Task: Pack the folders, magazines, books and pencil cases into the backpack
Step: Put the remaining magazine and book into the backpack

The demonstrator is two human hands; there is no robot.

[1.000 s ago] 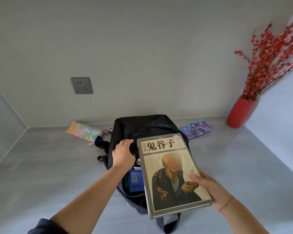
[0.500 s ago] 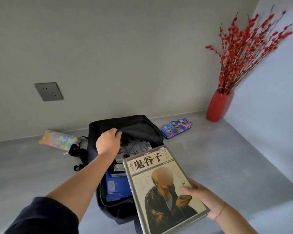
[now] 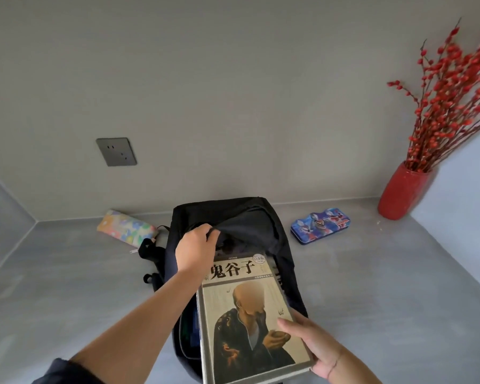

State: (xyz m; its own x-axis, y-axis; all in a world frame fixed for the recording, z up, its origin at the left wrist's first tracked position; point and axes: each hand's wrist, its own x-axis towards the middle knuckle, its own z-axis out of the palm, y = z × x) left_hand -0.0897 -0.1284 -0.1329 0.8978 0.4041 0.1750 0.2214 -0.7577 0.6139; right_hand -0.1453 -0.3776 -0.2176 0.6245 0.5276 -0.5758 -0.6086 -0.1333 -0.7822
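A black backpack (image 3: pixel 261 217) lies on the grey surface with its main opening towards me. My left hand (image 3: pixel 194 249) grips the upper flap of the opening and holds it up. My right hand (image 3: pixel 313 347) holds a book (image 3: pixel 247 320) with a beige cover and a seated figure, its far end over the open mouth of the bag. Blue items show inside the bag along the book's left edge. A floral pencil case (image 3: pixel 125 228) lies left of the bag. A blue cartoon tin pencil case (image 3: pixel 320 225) lies to the right.
A red vase (image 3: pixel 402 195) with red berry branches stands in the back right corner by the side wall. A grey wall socket (image 3: pixel 116 151) sits on the back wall. Black straps (image 3: pixel 150 250) spill out left of the bag.
The book has moved forward and left, over the bag's opening, covering the items that showed inside. My left hand still holds the flap up.
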